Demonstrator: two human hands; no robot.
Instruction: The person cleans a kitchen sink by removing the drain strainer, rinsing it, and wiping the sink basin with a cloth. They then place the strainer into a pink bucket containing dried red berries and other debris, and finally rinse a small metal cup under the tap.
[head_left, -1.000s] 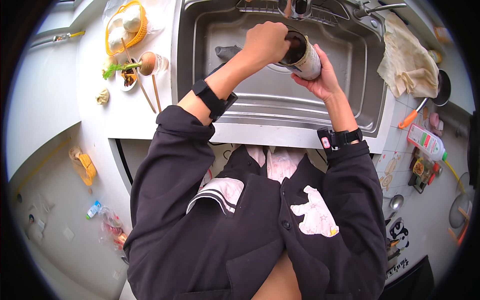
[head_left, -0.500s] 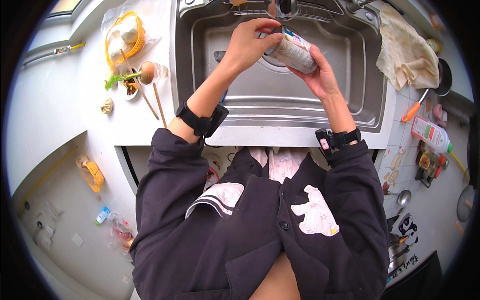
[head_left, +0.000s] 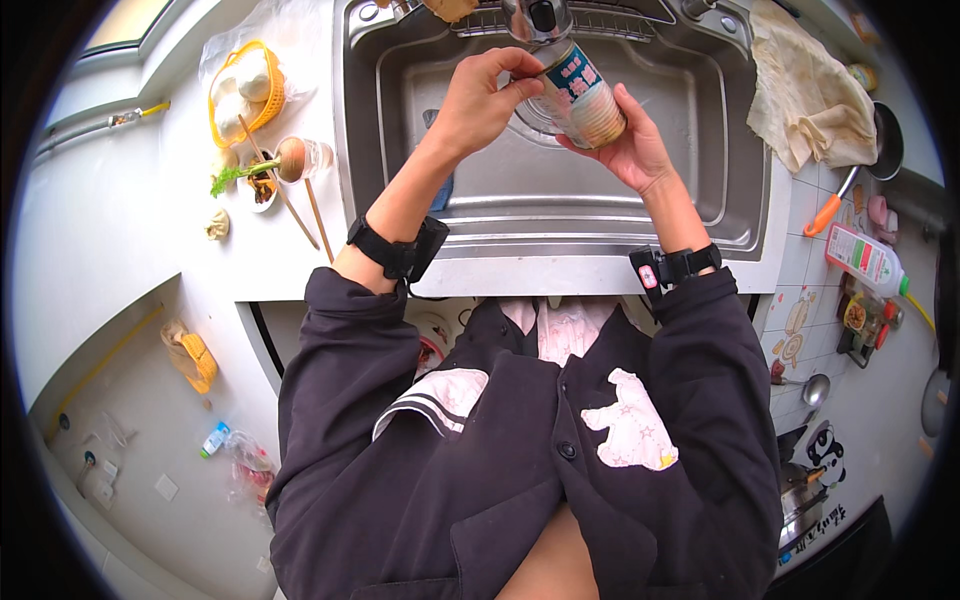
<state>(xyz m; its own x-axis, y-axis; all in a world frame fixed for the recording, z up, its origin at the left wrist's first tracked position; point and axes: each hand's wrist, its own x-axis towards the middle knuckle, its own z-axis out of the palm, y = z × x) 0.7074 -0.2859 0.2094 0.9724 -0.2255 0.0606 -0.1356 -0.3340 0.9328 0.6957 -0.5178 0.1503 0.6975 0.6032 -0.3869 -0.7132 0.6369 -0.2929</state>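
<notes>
Over the steel sink (head_left: 690, 195), a tin can (head_left: 582, 98) with a blue-and-pale printed label is held tilted between my two hands. My right hand (head_left: 632, 148) cups its lower end, with the fingers behind it and the thumb along its side. At the upper end, the fingers and thumb of my left hand (head_left: 480, 100) are pinched together against the can's edge by the label. Whether they grip the rim or a bit of the label is too small to tell. The far end of the can partly overlaps the faucet (head_left: 540, 18).
On the left counter stand a yellow basket (head_left: 268, 95) of white bulbs, a small dish (head_left: 262, 185) and chopsticks (head_left: 318, 220). A beige cloth (head_left: 815, 95) drapes the sink's right rim. Beyond it are a frying pan (head_left: 885, 150) and a white bottle (head_left: 868, 262).
The can has been rotated in my hands, so its blue label with lettering now faces up. My left hand has shifted slightly down; my right thumb has moved along the can.
</notes>
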